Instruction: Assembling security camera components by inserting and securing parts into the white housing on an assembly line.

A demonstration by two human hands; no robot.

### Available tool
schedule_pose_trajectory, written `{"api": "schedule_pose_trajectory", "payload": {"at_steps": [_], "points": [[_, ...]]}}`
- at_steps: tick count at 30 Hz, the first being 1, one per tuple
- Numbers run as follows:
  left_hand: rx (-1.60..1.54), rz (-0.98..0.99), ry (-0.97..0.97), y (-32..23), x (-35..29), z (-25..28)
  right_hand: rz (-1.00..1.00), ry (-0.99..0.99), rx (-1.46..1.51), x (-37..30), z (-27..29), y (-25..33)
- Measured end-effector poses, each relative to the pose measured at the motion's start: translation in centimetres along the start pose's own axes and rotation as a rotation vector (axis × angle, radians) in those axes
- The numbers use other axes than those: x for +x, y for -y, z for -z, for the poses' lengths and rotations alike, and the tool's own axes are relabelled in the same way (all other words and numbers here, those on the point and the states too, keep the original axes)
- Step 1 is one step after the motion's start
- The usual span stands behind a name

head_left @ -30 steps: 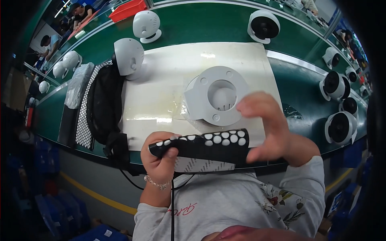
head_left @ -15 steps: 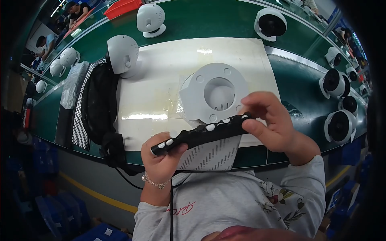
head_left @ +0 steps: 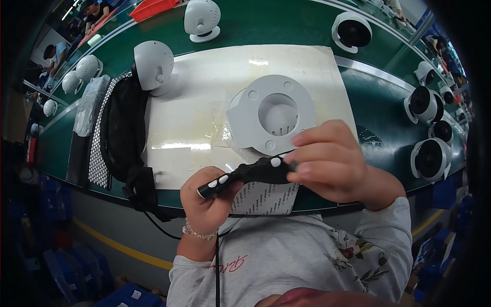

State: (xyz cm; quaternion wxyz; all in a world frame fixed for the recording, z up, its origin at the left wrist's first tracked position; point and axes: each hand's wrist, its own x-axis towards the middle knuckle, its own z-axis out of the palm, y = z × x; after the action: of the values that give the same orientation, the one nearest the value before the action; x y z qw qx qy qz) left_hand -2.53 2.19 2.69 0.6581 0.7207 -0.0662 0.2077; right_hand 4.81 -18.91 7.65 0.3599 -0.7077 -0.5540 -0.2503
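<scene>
A black adhesive pad sheet (head_left: 258, 171) with white oval spots and a patterned white backing (head_left: 266, 198) is bent in front of me. My left hand (head_left: 207, 199) grips its left end, thumb on top. At the sheet's right end, my right hand (head_left: 330, 166) pinches a small dark pad (head_left: 293, 166), blurred by motion; how far the pad is off the sheet is hard to tell. Just beyond lies a white fan (head_left: 240, 120) with its ring-shaped base facing up. Shallow round recesses mark that base, and a domed slotted part shows through its middle opening.
The fan rests on a pale board (head_left: 194, 92) over the green workbench (head_left: 286, 30). To the left are a white fan (head_left: 153, 66), a black padded mesh piece (head_left: 123, 128) and a clear plastic bag (head_left: 92, 105). More fans (head_left: 431, 159) line the right side. Co-workers sit far left.
My right hand has shifted left and its fingers have closed on a small dark pad. The sheet's right part has bent, and the far-left fan has slid right along the bench.
</scene>
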Motion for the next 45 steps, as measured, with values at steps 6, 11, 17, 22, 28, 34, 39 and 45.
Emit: {"api": "schedule_pose_trajectory", "payload": {"at_steps": [6, 11, 17, 22, 28, 34, 39, 45], "points": [[0.067, -0.027, 0.050, 0.0, -0.1, 0.1, 0.031, 0.160, 0.131, 0.0, 0.7, 0.8], [0.123, -0.269, 0.108, -0.1, 0.4, -0.6, -0.402, -0.163, 0.610, 0.9, 0.3, 1.7], [0.261, -0.429, 0.271, -0.3, 1.1, -0.7, -0.352, 0.182, 0.415, 1.2, 0.9, 1.6], [0.270, -0.384, 0.263, 0.0, 1.3, -0.6, -0.203, 0.039, 0.415, 1.3, 1.5, 0.0], [0.321, -0.398, 0.209, 1.1, 1.9, -1.4, -0.440, -0.094, 0.242, 3.6, 0.7, -4.1], [0.358, -0.381, 0.280, 2.1, 1.5, -0.9, -0.578, 0.038, 0.245, 4.3, 1.3, -3.9], [0.299, -0.392, 0.271, 2.5, 1.3, -1.1, -0.157, 0.293, -0.326, 4.0, 1.7, -2.2], [0.299, -0.421, 0.280, 3.0, 1.1, -1.3, -0.289, 0.303, -0.231, 5.7, 1.8, -1.6]]}}
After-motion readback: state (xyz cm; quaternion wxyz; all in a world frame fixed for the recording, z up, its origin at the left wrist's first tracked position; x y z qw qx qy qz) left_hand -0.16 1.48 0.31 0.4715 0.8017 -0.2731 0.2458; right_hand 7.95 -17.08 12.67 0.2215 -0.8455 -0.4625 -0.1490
